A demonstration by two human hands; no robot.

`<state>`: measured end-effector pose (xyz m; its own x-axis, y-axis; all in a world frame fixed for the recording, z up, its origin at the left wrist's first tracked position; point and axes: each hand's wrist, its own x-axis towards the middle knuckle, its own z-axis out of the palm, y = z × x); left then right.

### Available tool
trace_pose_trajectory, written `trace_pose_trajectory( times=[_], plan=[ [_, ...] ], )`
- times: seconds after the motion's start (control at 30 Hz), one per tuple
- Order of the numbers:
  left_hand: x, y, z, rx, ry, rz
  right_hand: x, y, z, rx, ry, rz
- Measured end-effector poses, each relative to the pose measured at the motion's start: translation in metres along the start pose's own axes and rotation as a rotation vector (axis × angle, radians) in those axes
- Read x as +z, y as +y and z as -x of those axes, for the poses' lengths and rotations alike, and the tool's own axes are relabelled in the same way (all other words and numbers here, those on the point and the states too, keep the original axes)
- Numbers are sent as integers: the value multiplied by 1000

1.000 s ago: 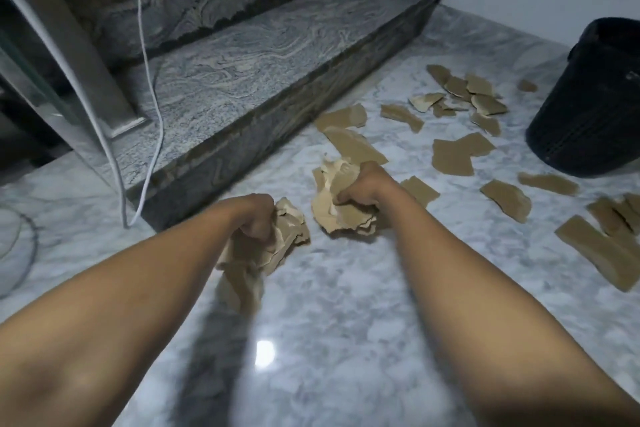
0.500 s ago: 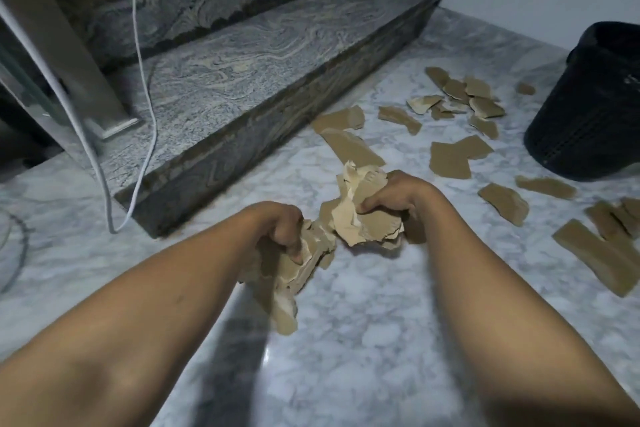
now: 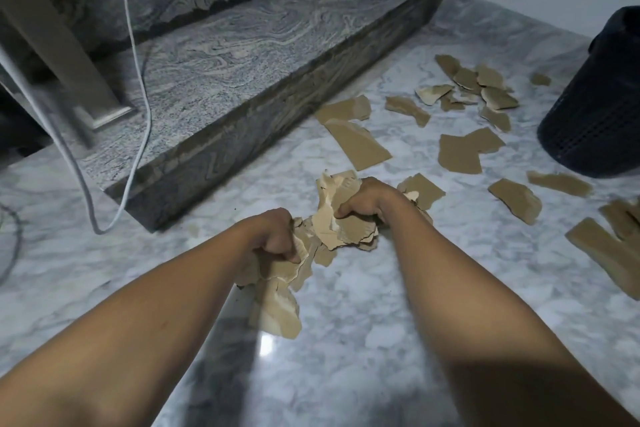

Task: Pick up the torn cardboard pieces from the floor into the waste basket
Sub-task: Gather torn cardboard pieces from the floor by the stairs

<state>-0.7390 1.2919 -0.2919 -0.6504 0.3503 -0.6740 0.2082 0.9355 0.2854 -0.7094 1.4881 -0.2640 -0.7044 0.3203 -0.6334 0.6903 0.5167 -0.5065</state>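
Above marble floor [image 3: 363, 340]: left hand [image 3: 273, 236], right hand [image 3: 360, 199] fisted on cardboard wads [image 3: 343, 222]; loose scraps [image 3: 459, 152] before basket [image 3: 599, 107].

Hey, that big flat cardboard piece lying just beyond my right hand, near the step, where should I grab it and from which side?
Take the big flat piece by its near, wide end, coming from your side with the right hand. It lies flat on the marble floor, so probably slide fingertips under that torn edge and pinch. The step crowds its far side.
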Motion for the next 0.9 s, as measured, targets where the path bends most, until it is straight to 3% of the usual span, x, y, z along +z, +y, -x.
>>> trace_pose_trajectory(
  times=[0.27, 0.4, 0.63, 0.9],
  plan=[
    [1, 0, 5, 26, 1, 17, -12, -9, 21, -161, 37, -25],
    [-7, -3, 6, 44, -76, 70, -57, -3, 35, -160, 125, -220],
    [-26, 44, 0, 182, -99, 233, -115, 74, 30, 66, 190, -545],
    [-7, 137, -25, 240, -3, 119, -115, 150, 31, 216, 179, -625]
  ],
)
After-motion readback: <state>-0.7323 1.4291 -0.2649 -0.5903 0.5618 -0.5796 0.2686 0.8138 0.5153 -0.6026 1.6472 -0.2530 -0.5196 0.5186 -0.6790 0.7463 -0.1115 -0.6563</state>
